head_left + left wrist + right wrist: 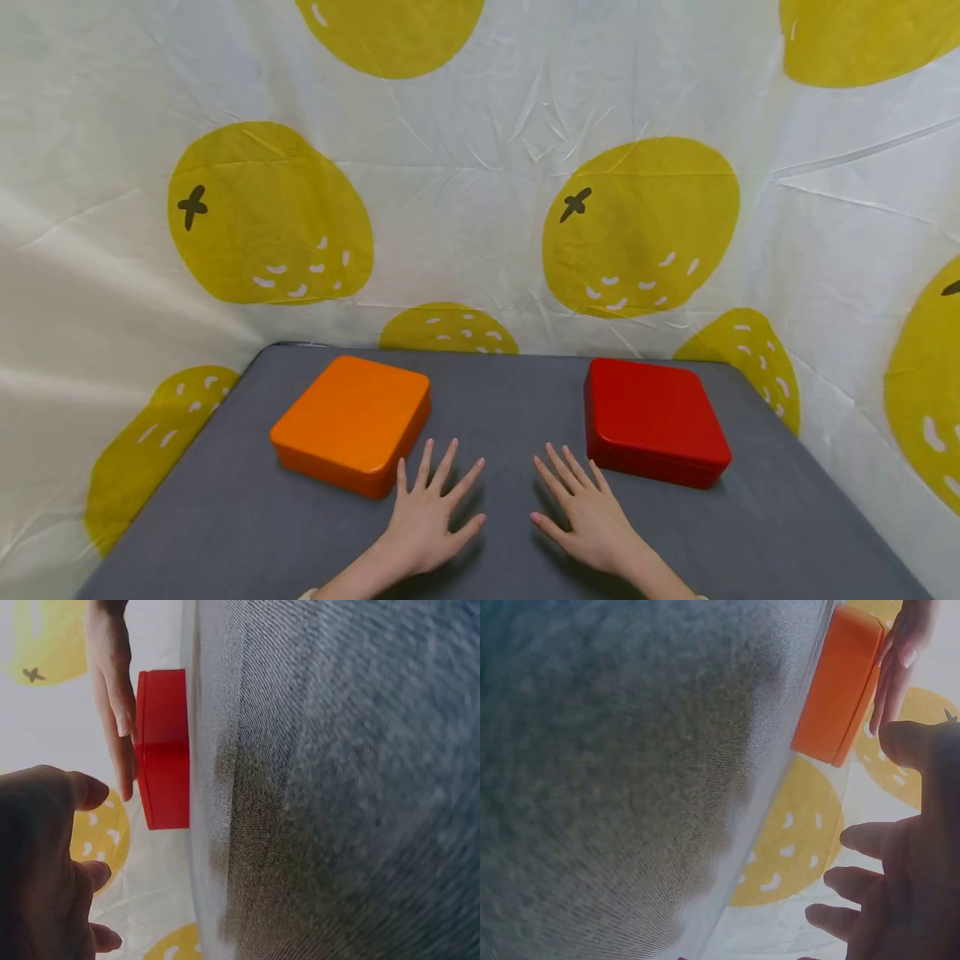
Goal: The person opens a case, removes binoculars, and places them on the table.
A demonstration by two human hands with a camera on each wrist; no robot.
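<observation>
orange square box (351,415) and red square box (654,412) sit apart, perhaps giving empty, wide-spread left hand (427,518) and right hand (591,518) room.

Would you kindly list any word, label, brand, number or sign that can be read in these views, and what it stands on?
There are none: no lettering or number shows on the orange box, the red box or the grey table.
The dark crosses on the cloth look like part of its fruit print, not text.
</observation>
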